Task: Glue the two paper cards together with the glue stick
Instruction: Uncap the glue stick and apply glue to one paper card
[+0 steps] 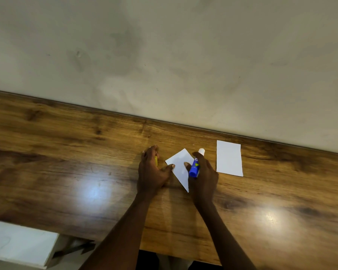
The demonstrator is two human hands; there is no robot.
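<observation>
A: Which step are we on?
B: Gluing. Our right hand [203, 172] grips the glue stick [194, 166] over the near card [179, 168]; left hand [151, 170] pins it, yellow cap [156, 160] tucked inside.
A: Next?
B: Coat it, then fetch the second card [229, 158] lying apart on the bench [66, 152].

Two cards laid on table [66, 152]: one [179, 164] between hands, other [229, 158] right, apart, nearer wall [164, 55].

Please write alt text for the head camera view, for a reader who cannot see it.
A person's right hand holds an uncapped blue glue stick over a white card that the left hand, holding a yellow cap, steadies on a wooden table. A second card lies apart, right.
</observation>
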